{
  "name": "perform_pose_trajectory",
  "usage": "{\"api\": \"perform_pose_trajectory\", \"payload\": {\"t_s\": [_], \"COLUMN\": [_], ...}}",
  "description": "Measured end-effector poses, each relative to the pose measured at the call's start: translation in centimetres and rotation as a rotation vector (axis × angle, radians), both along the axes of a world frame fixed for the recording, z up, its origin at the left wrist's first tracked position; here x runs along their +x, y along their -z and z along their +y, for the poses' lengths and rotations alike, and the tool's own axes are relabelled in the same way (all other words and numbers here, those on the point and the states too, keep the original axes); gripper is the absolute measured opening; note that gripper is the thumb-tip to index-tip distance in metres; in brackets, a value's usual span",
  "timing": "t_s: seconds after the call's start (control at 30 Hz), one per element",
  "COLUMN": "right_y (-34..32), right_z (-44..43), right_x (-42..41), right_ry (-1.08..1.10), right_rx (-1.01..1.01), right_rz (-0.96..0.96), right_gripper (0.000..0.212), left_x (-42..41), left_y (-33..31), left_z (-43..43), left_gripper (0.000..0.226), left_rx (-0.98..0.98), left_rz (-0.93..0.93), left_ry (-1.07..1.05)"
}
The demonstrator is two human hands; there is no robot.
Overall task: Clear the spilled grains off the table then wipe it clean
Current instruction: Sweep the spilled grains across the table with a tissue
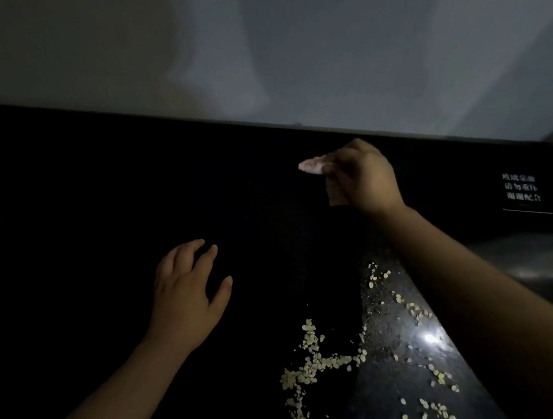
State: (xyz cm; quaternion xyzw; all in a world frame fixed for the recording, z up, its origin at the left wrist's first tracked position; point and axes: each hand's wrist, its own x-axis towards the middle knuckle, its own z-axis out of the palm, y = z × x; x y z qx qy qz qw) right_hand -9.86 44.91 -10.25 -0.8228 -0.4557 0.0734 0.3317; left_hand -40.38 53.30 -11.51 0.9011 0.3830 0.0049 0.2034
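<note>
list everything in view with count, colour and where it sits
glossy black table: one, black, fills the lower frame below the wall
pale yellow flat grains: many, pale yellow, scattered on the table from lower centre to lower right
small pale pink crumpled piece: one, pale pink, pinched above the table's far side; too dim to identify
white printed notice: one, white characters on black, far right
shiny grey surface: one, grey, right edge below the notice; unclear what it is
grey wall: one, grey, behind the table
left hand: one, fingers spread, over bare table left of the grains, holds nothing
right hand: one, near the far edge, pinches the pink piece
</note>
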Motion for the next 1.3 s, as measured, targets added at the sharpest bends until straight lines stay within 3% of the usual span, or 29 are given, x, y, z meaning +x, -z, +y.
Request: {"api": "perform_pose_trajectory", "payload": {"t_s": [0.1, 0.17, 0.27, 0.47, 0.53, 0.77, 0.9, 1.13, 1.3], "right_y": [2.6, 2.8, 2.2, 2.1, 0.6, -2.9, -3.5, -2.1, -0.9], "right_z": [0.6, -1.8, -7.1, -14.3, -13.5, -4.4, -0.9, -4.4, -8.4], "right_x": [0.9, -1.4, -6.1, -12.1, -11.2, -2.7, -0.7, -1.9, -3.7], "right_ry": [0.006, -0.033, -0.112, -0.226, -0.183, 0.059, 0.081, -0.062, -0.013], "right_rx": [-0.101, -0.064, -0.016, -0.109, -0.018, 0.064, 0.063, -0.045, -0.083], "right_rz": [0.129, 0.112, 0.027, 0.137, 0.217, 0.086, 0.243, 0.561, 0.481], "right_gripper": [0.023, 0.003, 0.024, 0.025, 0.021, 0.012, 0.021, 0.017, 0.027], "left_x": [-0.1, -0.2, -0.2, -0.1, 0.2, 1.6, 1.5, 1.2, 1.4], "left_y": [0.1, 0.2, 0.1, -0.6, -0.8, 0.0, 0.4, 0.5, 0.4], "left_z": [0.0, 0.0, 0.1, -2.3, -3.6, -3.0, -2.6, -2.5, -2.6], "left_gripper": [0.072, 0.072, 0.075, 0.076, 0.074, 0.055, 0.060, 0.074, 0.075], "left_rx": [0.005, 0.010, 0.000, -0.064, -0.094, -0.080, -0.043, -0.054, -0.041], "left_rz": [-0.019, -0.014, 0.004, -0.021, -0.061, -0.060, -0.060, -0.050, -0.042], "left_ry": [0.015, 0.021, 0.026, 0.196, 0.219, 0.146, 0.143, 0.156, 0.155]}}
